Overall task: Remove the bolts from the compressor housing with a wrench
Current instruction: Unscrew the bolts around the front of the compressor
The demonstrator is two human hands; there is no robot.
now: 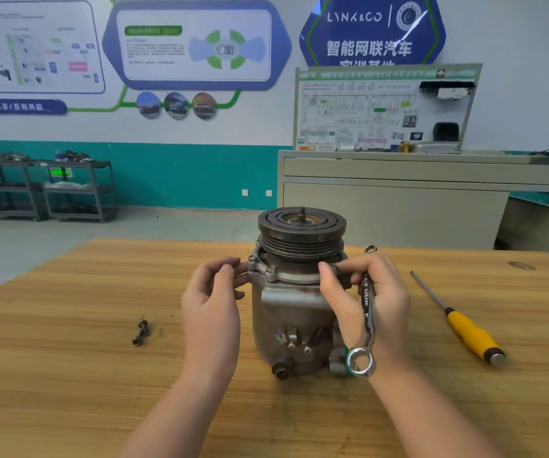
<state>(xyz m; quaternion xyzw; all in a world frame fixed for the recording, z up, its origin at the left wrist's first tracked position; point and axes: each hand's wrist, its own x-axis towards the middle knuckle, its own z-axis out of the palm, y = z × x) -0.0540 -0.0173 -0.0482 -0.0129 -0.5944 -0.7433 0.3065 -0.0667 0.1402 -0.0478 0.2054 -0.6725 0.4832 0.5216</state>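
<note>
On the wooden table [68, 325], towards the left, two loose bolts [141, 332] lie touching each other, well apart from everything else; their threads are too small to make out. Just right of them the left hand [212, 312] reaches in, thumb and fingertips pinched at the left edge of the flange on the compressor housing [286, 312]. Whether they hold a bolt there or only the flange lip cannot be told, since the fingers cover that spot. Two bolts [261, 264] still seated in the flange show between the hands, heads up. The housing stands upright at the table's middle, its grooved pulley [301, 234] on top with a short threaded shaft poking from the centre; its lower right side is hidden behind the right hand [370, 302]. That hand has its thumb and forefinger pinched at the flange's right edge, and what they pinch is covered. The wrench [365, 312] is clamped in the same hand by the curled remaining fingers, running steeply from one ring end above the knuckles down to the other ring end by the wrist. Farther right, a yellow-handled screwdriver [465, 325] lies on the table, apart from the hand.
</note>
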